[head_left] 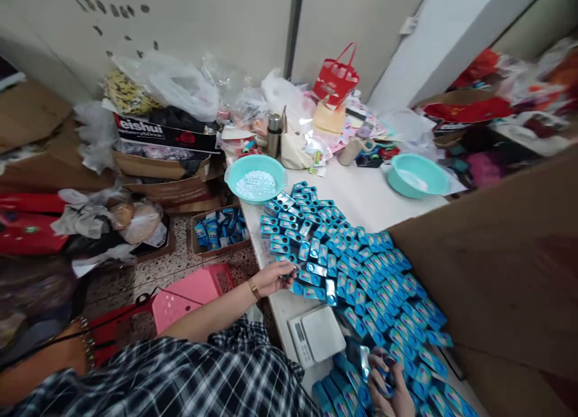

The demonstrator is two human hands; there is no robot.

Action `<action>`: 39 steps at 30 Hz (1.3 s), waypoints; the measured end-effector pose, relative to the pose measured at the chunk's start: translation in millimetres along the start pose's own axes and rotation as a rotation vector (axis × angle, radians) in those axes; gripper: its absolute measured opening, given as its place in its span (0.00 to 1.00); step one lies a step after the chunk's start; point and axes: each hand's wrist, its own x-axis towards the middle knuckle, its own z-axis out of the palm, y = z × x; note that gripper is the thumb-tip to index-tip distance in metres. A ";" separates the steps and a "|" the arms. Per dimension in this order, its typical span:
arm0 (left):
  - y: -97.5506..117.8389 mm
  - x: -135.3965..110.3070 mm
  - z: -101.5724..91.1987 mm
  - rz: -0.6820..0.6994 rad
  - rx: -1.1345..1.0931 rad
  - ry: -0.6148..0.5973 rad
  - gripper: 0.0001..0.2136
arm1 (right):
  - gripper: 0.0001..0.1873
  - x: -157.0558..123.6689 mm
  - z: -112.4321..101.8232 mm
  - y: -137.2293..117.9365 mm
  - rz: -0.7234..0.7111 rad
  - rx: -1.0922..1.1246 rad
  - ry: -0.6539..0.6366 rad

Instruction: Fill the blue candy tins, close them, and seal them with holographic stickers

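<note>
My left hand (pixel 274 277), with a watch band at its wrist, is at the table's near left edge beside the blue boxes. Its fingers are pinched together, and what is between them is too small to make out. At the lower right, my right hand (pixel 389 386) is closed around a small shiny blue box, partly hidden by the fingers. Many small blue boxes (pixel 318 269), several with a round dark spot, lie packed across the table between and beyond my hands. A white digital scale (pixel 321 334) stands between the two hands.
On the white table (pixel 370 200) stand a turquoise basin (pixel 246 159) holding small white pieces and another turquoise basin (pixel 419 171). A steel flask (pixel 273 134) and bags stand behind. Cardboard (pixel 501 272) walls the right. Below left are a pink stool (pixel 185 299) and a carton of blue packs (pixel 221 248).
</note>
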 end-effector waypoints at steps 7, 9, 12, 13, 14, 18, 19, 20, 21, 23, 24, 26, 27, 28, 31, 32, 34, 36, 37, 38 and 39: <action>39.9 13.0 -29.0 -0.125 -0.077 0.006 0.17 | 0.15 24.0 122.1 -13.7 0.333 0.280 -0.078; 43.2 11.9 -33.9 -0.135 -0.092 0.026 0.17 | 0.14 25.3 129.3 -18.7 0.354 0.315 -0.087; 42.2 8.4 -37.1 -0.126 -0.082 0.087 0.18 | 0.13 29.3 129.9 -26.9 0.345 0.263 -0.126; 40.7 6.8 -37.3 -0.121 -0.068 0.115 0.18 | 0.14 31.3 129.5 -29.9 0.321 0.222 -0.147; 38.6 5.0 -37.4 -0.112 -0.048 0.147 0.18 | 0.16 33.5 129.3 -33.1 0.292 0.177 -0.168; 23.8 -2.2 -40.8 -0.047 0.108 0.297 0.19 | 0.20 45.0 129.9 -44.0 0.205 0.017 -0.229; 18.6 -2.7 -43.5 -0.030 0.170 0.335 0.19 | 0.21 48.7 129.9 -45.3 0.190 -0.030 -0.242; 13.1 -2.2 -46.9 -0.013 0.241 0.371 0.20 | 0.22 52.6 130.0 -45.8 0.175 -0.088 -0.256; 7.6 -0.6 -50.8 0.002 0.318 0.406 0.19 | 0.23 56.6 130.2 -45.4 0.158 -0.135 -0.259; -2.2 5.9 -58.8 0.031 0.484 0.467 0.18 | 0.23 64.3 132.2 -42.5 0.123 -0.235 -0.258; -6.0 10.2 -62.1 0.044 0.570 0.490 0.16 | 0.22 67.7 134.6 -40.5 0.104 -0.286 -0.253; -10.1 19.9 -66.2 0.069 0.744 0.519 0.12 | 0.19 74.2 144.0 -36.1 0.054 -0.408 -0.246; -10.3 24.9 -66.8 0.080 0.832 0.527 0.10 | 0.18 77.5 151.2 -34.1 0.021 -0.476 -0.248; -9.3 29.8 -66.6 0.088 0.918 0.531 0.09 | 0.16 81.0 160.2 -32.2 -0.017 -0.547 -0.255; -0.8 43.6 -62.6 0.088 1.157 0.545 0.09 | 0.09 93.4 195.1 -25.5 -0.125 -0.780 -0.308; 3.3 48.3 -60.6 0.079 1.228 0.547 0.09 | 0.07 97.9 208.0 -22.6 -0.151 -0.863 -0.325; 12.2 58.6 -56.2 0.047 1.356 0.537 0.11 | 0.05 106.9 232.7 -15.7 -0.176 -1.031 -0.337; 20.7 70.9 -51.0 -0.001 1.466 0.504 0.13 | 0.04 115.4 252.8 -8.9 -0.171 -1.192 -0.324; 24.5 77.8 -48.2 -0.028 1.514 0.483 0.12 | 0.04 119.2 260.4 -6.2 -0.162 -1.263 -0.316; 27.8 85.0 -45.2 -0.056 1.556 0.461 0.12 | 0.05 122.5 266.3 -4.1 -0.153 -1.325 -0.309; 30.6 92.3 -42.3 -0.083 1.594 0.440 0.12 | 0.05 125.5 270.7 -2.8 -0.145 -1.378 -0.305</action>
